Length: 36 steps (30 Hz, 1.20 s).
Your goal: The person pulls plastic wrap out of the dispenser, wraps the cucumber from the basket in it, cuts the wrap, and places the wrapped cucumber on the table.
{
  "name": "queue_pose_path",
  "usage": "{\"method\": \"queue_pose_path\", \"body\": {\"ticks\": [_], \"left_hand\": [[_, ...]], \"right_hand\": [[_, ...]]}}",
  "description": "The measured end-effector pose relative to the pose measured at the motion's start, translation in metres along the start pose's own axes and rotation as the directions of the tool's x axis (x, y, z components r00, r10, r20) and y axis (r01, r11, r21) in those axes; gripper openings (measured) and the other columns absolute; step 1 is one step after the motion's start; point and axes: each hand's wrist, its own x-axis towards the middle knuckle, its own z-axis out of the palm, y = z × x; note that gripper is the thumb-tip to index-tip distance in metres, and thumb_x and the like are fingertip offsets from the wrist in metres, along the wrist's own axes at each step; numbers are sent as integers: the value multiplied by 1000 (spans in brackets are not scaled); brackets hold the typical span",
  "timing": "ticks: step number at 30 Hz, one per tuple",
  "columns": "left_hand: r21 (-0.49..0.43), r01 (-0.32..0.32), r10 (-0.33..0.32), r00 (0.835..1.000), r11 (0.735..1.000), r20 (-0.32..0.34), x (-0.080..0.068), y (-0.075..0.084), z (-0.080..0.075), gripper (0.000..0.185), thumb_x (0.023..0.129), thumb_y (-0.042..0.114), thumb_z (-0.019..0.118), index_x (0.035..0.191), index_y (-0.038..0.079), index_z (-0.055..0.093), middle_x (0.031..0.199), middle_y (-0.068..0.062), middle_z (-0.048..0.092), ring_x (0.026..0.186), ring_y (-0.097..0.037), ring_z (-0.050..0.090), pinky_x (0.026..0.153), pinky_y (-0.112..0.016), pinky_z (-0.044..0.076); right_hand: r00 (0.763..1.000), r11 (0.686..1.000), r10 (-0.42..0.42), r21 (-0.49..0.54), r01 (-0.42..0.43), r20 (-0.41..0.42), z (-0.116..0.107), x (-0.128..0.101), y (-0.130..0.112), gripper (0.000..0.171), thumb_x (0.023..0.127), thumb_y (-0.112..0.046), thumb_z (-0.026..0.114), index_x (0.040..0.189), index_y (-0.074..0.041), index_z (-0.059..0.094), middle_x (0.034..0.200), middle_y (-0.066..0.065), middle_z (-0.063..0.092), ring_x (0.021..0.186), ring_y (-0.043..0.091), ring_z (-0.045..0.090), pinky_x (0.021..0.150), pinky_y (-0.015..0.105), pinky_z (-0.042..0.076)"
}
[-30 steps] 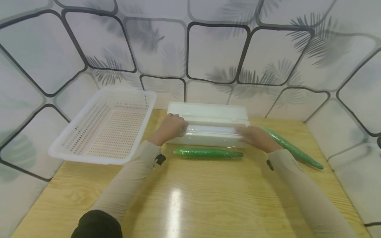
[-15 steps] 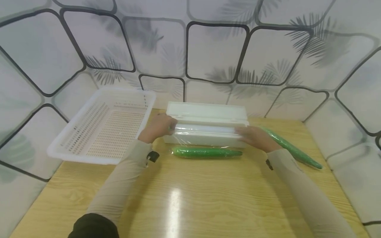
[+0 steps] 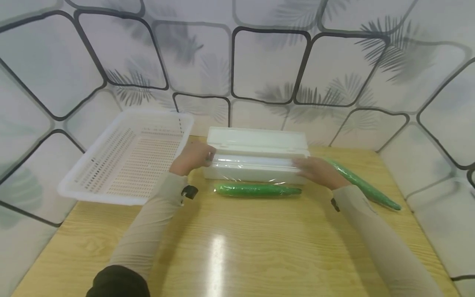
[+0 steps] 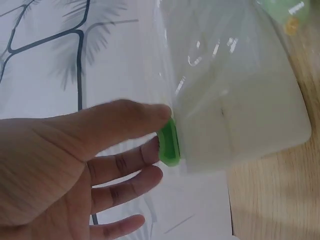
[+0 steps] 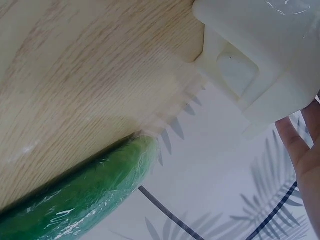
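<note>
Cling-film dispenser [image 3: 257, 159] stands at the table's [image 3: 259, 247] far edge. Left hand [image 3: 191, 158] pinches its green slider [image 4: 169, 142]; right hand [image 3: 315, 170] rests relaxed on the other end. Film looks thin, clingy, tear-prone; best held by its edges.

A dispenser box [image 3: 257, 159] sits at the tabletop's [image 3: 237, 247] rear edge, a basket [image 3: 126, 159] overhanging the rear left corner beside it. One wrapped cucumber [image 3: 257, 190] lies just before the box; another [image 3: 361, 183] lies along the right edge.
</note>
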Motion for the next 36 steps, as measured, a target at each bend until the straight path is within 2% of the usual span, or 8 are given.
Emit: {"method": "queue_pose_path", "body": {"ticks": [2,5,9,11,14,23,32,36], "left_hand": [[10,20,-20,1000,1000,-23,-2,4,1,4,83,11,63,88,11,62,86,-6,67,76,-21,60,72,-32,50],[24,21,-17,989,999,-150,-7,18,5,11,86,18,64,96,14,63,91,-5,66,80,-21,59,71,-33,50],[-4,-165,155,938,986,-310,-9,55,18,20,83,23,69,100,14,63,93,-3,65,83,-20,58,71,-31,51],[11,-282,273,917,959,-290,-9,74,28,27,81,24,71,102,11,61,94,-4,64,84,-19,59,74,-30,51],[94,-352,364,912,931,-192,-7,93,46,42,77,31,74,111,12,58,98,-2,63,87,-17,59,76,-29,51],[250,-344,376,922,905,-93,5,97,79,63,72,26,79,127,13,50,110,-4,60,103,-19,58,94,-33,48],[266,-383,425,897,885,-122,1,98,82,46,80,16,71,122,15,54,103,-3,63,92,-17,59,82,-28,51],[214,-389,412,908,896,-72,-5,102,80,46,79,17,71,122,16,54,105,-3,63,93,-17,59,83,-29,51]], "right_hand": [[1000,1000,7,-1,-7,8,-1,0,-1,34,83,-9,67,115,1,64,120,20,63,107,37,61,94,51,48],[999,1000,25,-4,-25,32,-1,0,-1,34,85,-11,66,117,0,64,122,19,62,108,37,61,94,51,47],[999,999,21,-27,-20,36,-2,0,2,34,84,-11,67,116,0,64,119,19,64,105,36,62,92,50,49],[1000,1000,11,-29,-11,27,-2,1,3,34,83,-11,68,115,0,64,117,19,65,103,36,63,91,49,50],[1000,1000,0,-4,0,20,-3,3,3,34,82,-10,69,114,0,65,116,19,65,103,36,63,91,49,50],[998,999,34,22,-35,45,-4,4,1,33,82,-10,68,113,0,65,116,19,65,105,35,63,93,49,48],[992,996,67,59,-73,103,-5,7,3,39,82,-16,70,117,-2,64,120,16,63,110,35,61,96,49,47],[982,989,115,73,-127,153,-8,8,4,47,79,-21,72,122,-5,61,125,14,61,114,35,58,100,49,44]]}}
